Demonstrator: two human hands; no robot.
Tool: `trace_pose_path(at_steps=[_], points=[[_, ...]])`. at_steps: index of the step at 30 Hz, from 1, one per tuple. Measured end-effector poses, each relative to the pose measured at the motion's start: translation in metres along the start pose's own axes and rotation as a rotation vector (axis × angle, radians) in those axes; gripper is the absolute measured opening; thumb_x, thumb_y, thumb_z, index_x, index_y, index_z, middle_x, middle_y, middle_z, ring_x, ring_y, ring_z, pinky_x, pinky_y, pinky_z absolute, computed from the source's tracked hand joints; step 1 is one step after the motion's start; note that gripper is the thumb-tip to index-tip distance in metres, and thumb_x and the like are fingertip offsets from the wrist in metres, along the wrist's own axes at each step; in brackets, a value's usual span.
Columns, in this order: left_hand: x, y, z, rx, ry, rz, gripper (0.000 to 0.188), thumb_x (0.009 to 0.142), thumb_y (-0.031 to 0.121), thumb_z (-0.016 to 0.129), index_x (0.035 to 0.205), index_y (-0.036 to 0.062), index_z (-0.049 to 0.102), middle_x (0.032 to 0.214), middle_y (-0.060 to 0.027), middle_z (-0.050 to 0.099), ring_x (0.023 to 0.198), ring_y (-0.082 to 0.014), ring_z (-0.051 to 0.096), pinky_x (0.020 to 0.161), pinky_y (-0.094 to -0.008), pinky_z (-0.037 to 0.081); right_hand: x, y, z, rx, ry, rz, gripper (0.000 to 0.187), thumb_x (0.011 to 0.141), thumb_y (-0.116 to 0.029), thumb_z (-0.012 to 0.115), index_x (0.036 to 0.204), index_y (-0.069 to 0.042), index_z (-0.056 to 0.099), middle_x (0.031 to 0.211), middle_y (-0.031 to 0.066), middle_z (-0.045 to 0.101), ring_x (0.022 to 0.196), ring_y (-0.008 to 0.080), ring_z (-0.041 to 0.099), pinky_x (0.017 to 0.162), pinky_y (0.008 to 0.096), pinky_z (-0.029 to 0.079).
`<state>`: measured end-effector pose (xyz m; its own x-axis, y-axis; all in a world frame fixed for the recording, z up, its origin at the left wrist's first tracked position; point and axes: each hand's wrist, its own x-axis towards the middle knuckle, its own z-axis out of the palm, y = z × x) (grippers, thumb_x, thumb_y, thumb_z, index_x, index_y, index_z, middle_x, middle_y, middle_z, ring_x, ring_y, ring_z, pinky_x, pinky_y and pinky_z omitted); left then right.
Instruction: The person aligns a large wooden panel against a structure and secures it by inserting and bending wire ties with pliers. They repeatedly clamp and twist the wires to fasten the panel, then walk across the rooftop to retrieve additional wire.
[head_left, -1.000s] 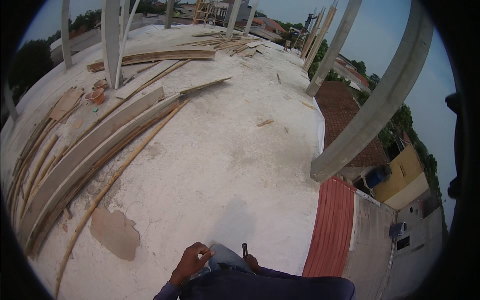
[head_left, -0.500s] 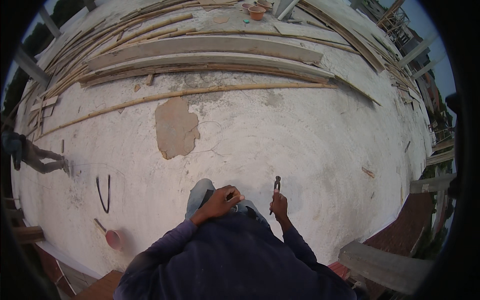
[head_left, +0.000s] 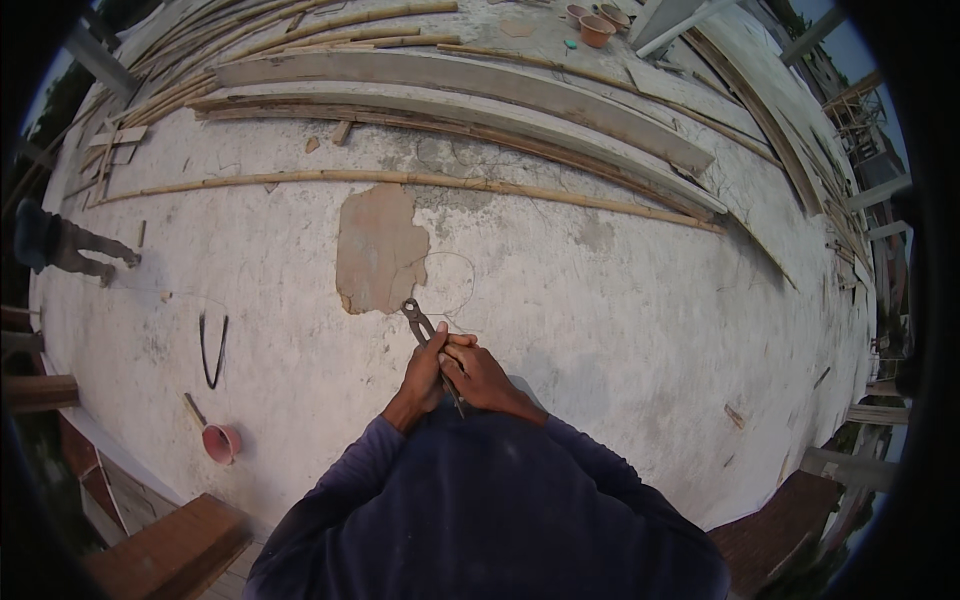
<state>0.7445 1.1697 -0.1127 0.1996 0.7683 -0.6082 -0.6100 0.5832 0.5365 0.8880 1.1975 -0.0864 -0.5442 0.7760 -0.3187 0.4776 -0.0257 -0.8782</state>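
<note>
Dark metal pincers (head_left: 415, 317) point away from me, tilted to the left, their jaws over the floor beside a torn brown sheet (head_left: 376, 250). My left hand (head_left: 424, 378) is closed around the handles, thumb lying along them. Against it, my right hand (head_left: 487, 380) is closed too, its fingers curled at the handles from the right side. Handle ends show below the two hands. Part of each grip is hidden where the fingers overlap. A thin loop of wire (head_left: 473, 283) lies on the floor just ahead.
Beyond lie a long bamboo pole (head_left: 480, 185), concrete-grey beams (head_left: 460, 75) and stacked bamboo (head_left: 350, 22). At left are a bent black strip (head_left: 212, 365), a pink dipper (head_left: 221, 443) and another person (head_left: 70, 245). Orange tubs (head_left: 597, 31) stand far off. A wooden beam (head_left: 170, 545) is near, lower left.
My right hand has brought the pincers left and inward. My left hand has come off my knee and joined it on the handles. The view has turned somewhat.
</note>
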Motion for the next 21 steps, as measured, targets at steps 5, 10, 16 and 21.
trace_pose_path(at_steps=[5,10,16,21], points=[[0.037,0.021,-0.027,-0.359,0.362,0.299,0.047,0.107,0.047,0.051,0.083,0.0074,0.055,0.093,-0.0121,0.069,0.085,-0.0231,0.069,0.078,-0.0414,0.060,0.060,0.028,-0.038,-0.006,-0.093,0.107,0.044,0.103,-0.041,0.056,0.095,0.000,0.070,0.078,0.0137,0.072,0.072,0.0275,0.070,0.070,0.0397,0.053],[0.033,0.049,-0.104,-0.349,0.721,0.511,0.047,0.106,0.048,0.053,0.075,0.0140,0.043,0.069,-0.0029,0.054,0.055,-0.0113,0.048,0.051,-0.0288,0.042,0.135,0.091,-0.086,0.150,-0.073,0.351,0.044,0.102,-0.040,0.061,0.109,0.002,0.072,0.085,0.0087,0.075,0.074,0.0145,0.070,0.071,0.0315,0.055],[-0.002,0.025,-0.148,0.234,1.201,0.182,0.059,0.101,0.055,0.058,0.062,0.0189,0.034,0.050,0.0056,0.036,0.039,-0.0058,0.032,0.038,-0.0262,0.024,0.254,0.202,-0.131,-0.057,-0.132,0.420,0.042,0.099,-0.040,0.064,0.100,0.001,0.073,0.086,0.0087,0.074,0.070,0.0140,0.069,0.070,0.0315,0.055],[0.021,-0.026,-0.095,0.304,1.054,-0.279,0.059,0.102,0.054,0.057,0.058,0.0209,0.034,0.049,0.0068,0.035,0.039,-0.0053,0.031,0.038,-0.0277,0.023,0.364,0.317,-0.134,-0.328,-0.249,0.408,0.040,0.096,-0.041,0.063,0.105,-0.002,0.072,0.097,0.0191,0.074,0.089,0.0360,0.072,0.080,0.0472,0.056]])
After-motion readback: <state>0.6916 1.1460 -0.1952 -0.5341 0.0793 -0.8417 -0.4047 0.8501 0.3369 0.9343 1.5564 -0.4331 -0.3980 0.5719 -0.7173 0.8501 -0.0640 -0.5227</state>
